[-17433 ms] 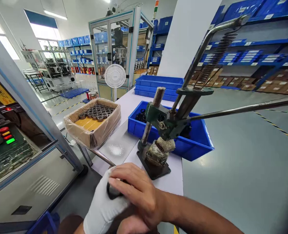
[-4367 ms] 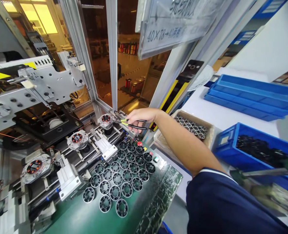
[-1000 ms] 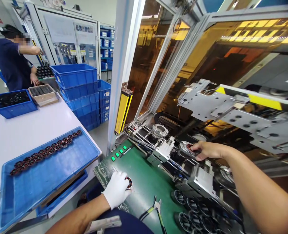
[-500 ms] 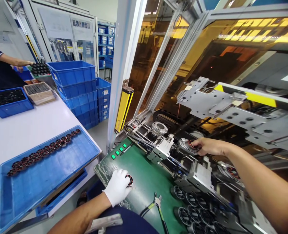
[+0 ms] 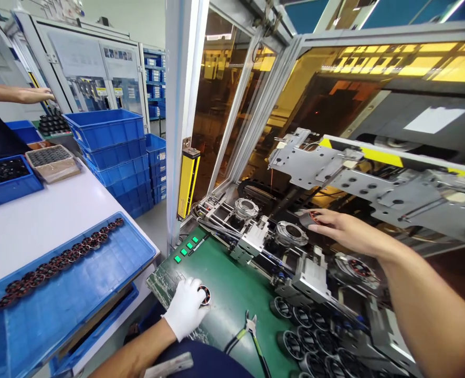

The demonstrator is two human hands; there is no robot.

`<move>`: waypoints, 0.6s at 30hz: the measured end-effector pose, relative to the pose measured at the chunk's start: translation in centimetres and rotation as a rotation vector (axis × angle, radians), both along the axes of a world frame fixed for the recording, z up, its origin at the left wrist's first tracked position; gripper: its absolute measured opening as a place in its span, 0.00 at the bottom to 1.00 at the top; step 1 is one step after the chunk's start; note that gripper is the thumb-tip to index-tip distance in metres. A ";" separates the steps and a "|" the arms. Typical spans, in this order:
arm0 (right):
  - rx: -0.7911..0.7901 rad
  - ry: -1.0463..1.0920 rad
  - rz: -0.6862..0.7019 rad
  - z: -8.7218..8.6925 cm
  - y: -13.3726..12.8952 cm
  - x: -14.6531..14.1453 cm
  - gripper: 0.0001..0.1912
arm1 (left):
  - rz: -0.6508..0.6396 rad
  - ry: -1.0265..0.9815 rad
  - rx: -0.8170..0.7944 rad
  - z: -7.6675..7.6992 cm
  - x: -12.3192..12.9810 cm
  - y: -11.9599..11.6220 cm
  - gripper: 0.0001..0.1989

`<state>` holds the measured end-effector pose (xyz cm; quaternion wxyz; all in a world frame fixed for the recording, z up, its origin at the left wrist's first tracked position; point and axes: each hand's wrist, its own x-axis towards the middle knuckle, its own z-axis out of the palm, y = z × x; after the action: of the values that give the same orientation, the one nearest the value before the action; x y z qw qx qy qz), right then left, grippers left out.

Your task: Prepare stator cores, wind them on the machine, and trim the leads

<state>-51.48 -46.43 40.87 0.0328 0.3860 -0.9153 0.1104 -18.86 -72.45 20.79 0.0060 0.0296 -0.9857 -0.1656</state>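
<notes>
My left hand point(image 5: 186, 308), in a white glove, is closed round a small round motor part point(image 5: 204, 295) on the green bench top point(image 5: 224, 286). Inside the machine, my bare right hand point(image 5: 329, 224) holds a dark cylindrical part with red windings point(image 5: 308, 218) between thumb and fingers. That part is above and behind the middle round metal fixture point(image 5: 291, 233), whose ring is bare. Another fixture point(image 5: 356, 270), to the right beneath my forearm, has a part with red windings in it. The left fixture point(image 5: 246, 208) holds no wound part.
Green-handled cutters point(image 5: 250, 326) lie on the bench beside several black cylindrical housings point(image 5: 289, 344). Left, a blue tray point(image 5: 98, 268) holds rows of wound parts. Blue crates point(image 5: 106, 128) stand behind. A person's arm point(image 5: 22, 94) reaches at far left.
My right hand has lifted the wound part out of the middle fixture. My left hand still holds its part on the bench. The view has shifted slightly, and the other person's arm is raised.
</notes>
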 end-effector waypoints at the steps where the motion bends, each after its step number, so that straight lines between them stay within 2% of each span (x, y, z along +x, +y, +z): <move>1: -0.038 -0.033 0.073 -0.3 0.3 1.7 0.12 | -0.005 0.002 -0.006 0.1 0.0 0.0 0.11; 3: -0.140 -0.077 0.222 -2.3 0.1 6.3 0.15 | -0.018 0.004 -0.020 0.2 -0.2 -0.2 0.11; 5: -0.177 -0.120 0.300 -6.0 -1.3 11.6 0.16 | -0.046 0.002 -0.031 0.5 -0.8 -0.5 0.12; 6: -0.135 -0.163 0.333 -8.2 -2.3 14.1 0.15 | -0.067 0.000 -0.037 0.6 -1.3 -0.7 0.12; 8: 0.056 -0.230 0.302 -12.6 -4.4 18.2 0.14 | -0.119 -0.008 -0.049 0.8 -2.5 -1.2 0.13; 10: 0.125 -0.272 0.279 -16.2 -6.4 20.6 0.13 | -0.174 -0.021 -0.072 1.1 -3.7 -1.7 0.14; 11: 0.128 -0.282 0.261 -17.4 -7.3 21.3 0.12 | -0.201 -0.029 -0.088 1.3 -4.2 -2.0 0.14; 12: 0.112 -0.287 0.238 -18.1 -8.0 21.7 0.13 | -0.228 -0.037 -0.109 1.7 -4.5 -2.3 0.13; 14: 0.068 -0.291 0.184 -18.2 -8.7 22.0 0.13 | -0.299 -0.053 -0.155 2.9 -4.7 -2.9 0.12; 16: 0.010 -0.288 0.143 -17.1 -8.4 22.2 0.14 | -0.396 -0.058 -0.200 5.2 -4.8 -3.6 0.12; 18: -0.049 -0.273 0.108 -15.3 -7.3 22.5 0.18 | -0.499 -0.039 -0.239 8.4 -6.1 -4.3 0.14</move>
<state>-29.03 -53.70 25.60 -0.0888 0.4149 -0.8863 0.1858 -24.97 -76.76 29.16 -0.0503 -0.2119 -0.9750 -0.0438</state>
